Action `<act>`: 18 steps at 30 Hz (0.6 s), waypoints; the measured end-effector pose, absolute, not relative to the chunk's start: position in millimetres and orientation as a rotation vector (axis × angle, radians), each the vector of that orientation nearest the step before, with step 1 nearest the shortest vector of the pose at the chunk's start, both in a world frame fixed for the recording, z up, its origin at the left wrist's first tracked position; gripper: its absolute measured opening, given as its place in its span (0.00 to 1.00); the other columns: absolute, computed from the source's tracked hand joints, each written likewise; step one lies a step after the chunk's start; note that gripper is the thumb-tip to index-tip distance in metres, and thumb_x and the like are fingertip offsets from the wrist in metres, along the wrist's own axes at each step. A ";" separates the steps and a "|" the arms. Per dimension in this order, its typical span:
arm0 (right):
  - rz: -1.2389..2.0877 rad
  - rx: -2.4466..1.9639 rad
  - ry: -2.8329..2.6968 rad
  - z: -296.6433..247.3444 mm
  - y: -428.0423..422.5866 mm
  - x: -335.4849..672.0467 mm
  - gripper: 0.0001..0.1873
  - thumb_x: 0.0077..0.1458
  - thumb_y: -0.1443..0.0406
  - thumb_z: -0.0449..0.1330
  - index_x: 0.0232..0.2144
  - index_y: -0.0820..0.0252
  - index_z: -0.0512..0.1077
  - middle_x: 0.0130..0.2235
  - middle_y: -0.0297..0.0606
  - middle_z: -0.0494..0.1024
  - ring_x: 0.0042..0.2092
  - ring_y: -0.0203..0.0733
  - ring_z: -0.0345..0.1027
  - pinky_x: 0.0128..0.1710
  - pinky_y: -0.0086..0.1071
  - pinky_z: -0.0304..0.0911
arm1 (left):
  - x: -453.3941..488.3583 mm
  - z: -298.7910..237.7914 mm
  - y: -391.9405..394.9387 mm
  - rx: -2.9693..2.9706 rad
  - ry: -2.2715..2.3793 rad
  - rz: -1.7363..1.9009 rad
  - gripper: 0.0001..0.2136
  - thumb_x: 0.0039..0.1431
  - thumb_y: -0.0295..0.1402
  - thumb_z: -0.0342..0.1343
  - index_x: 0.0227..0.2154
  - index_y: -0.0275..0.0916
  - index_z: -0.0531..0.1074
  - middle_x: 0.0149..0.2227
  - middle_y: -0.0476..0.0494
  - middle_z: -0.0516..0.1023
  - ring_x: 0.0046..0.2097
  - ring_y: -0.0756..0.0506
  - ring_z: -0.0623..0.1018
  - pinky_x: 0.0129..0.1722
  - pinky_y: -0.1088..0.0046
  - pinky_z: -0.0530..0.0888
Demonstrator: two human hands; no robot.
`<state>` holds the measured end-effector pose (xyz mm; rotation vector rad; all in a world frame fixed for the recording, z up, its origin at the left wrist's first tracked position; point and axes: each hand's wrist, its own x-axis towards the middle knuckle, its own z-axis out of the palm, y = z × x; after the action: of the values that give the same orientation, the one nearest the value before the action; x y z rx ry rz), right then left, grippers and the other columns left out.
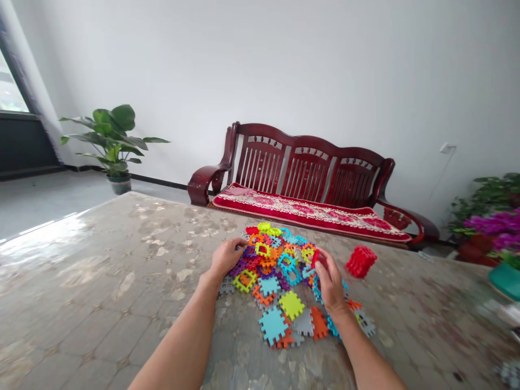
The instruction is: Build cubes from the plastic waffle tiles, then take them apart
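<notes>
A heap of flat, notched interlocking tiles (291,305) in blue, orange, green, purple, red and grey lies on the table. My left hand (228,257) rests at the heap's left side, beside purple tiles (239,266). Its thumb and forefinger are apart, and I see nothing held between them; the other fingers are partly hidden. Over the right side of the heap, my right hand (331,280) pinches a small red tile (315,258) between thumb and fingers. A red block (361,261) built of joined tiles stands apart, to the right of that hand.
The table (122,281) has a patterned, worn-looking surface. Beyond its far edge stands a dark red wooden bench (306,162) with a red and white cushion (309,211). A potted plant (117,141) is at the left; purple flowers (498,227) are at the right.
</notes>
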<state>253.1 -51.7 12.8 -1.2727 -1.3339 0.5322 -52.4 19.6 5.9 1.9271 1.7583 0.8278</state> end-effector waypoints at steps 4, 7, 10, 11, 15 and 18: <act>0.596 -1.226 -1.238 11.2 -48.2 253.6 0.26 0.54 0.51 0.56 0.51 0.58 0.69 0.47 0.41 0.79 0.48 0.48 0.71 0.49 0.40 0.66 | -52.4 4.9 20.9 1.917 1.782 0.808 0.15 0.54 0.30 0.51 0.43 0.46 0.78 0.44 0.51 0.82 0.46 0.45 0.79 0.44 0.74 0.71; 0.675 -1.181 -1.118 15.3 -45.4 254.6 0.26 0.51 0.51 0.58 0.49 0.59 0.71 0.45 0.40 0.80 0.47 0.48 0.73 0.46 0.38 0.67 | -52.7 4.6 21.3 1.927 1.787 0.802 0.16 0.54 0.29 0.51 0.42 0.46 0.78 0.43 0.52 0.82 0.45 0.47 0.79 0.44 0.76 0.71; 0.759 -1.198 -1.023 21.4 -43.9 256.6 0.28 0.50 0.50 0.58 0.49 0.60 0.70 0.38 0.40 0.82 0.42 0.49 0.74 0.40 0.38 0.68 | -53.1 4.3 21.3 1.945 1.769 0.815 0.15 0.54 0.30 0.50 0.41 0.45 0.78 0.43 0.52 0.82 0.46 0.46 0.79 0.44 0.76 0.71; 0.769 -1.222 -1.006 23.4 -43.6 257.7 0.29 0.49 0.49 0.59 0.49 0.61 0.69 0.37 0.39 0.82 0.40 0.49 0.75 0.38 0.37 0.69 | -53.3 4.0 21.4 1.945 1.766 0.819 0.14 0.54 0.30 0.51 0.40 0.45 0.78 0.43 0.52 0.82 0.46 0.46 0.79 0.45 0.76 0.71; 0.781 -1.286 -0.984 29.5 -42.8 263.2 0.31 0.47 0.49 0.62 0.50 0.59 0.69 0.35 0.36 0.80 0.33 0.44 0.75 0.32 0.34 0.69 | -54.2 1.6 22.3 1.946 1.782 0.837 0.15 0.53 0.29 0.50 0.40 0.46 0.78 0.43 0.52 0.82 0.45 0.46 0.79 0.46 0.75 0.71; 0.901 -1.236 -0.894 31.3 -41.3 266.4 0.32 0.44 0.50 0.64 0.50 0.58 0.68 0.35 0.35 0.80 0.32 0.43 0.76 0.29 0.33 0.70 | -54.6 0.1 23.3 1.964 1.792 0.832 0.15 0.53 0.29 0.50 0.40 0.45 0.78 0.44 0.51 0.82 0.46 0.46 0.78 0.46 0.75 0.71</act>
<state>266.4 -41.3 31.3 -1.2357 -0.8942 0.9013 -54.6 23.3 0.1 1.9643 1.7922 0.8323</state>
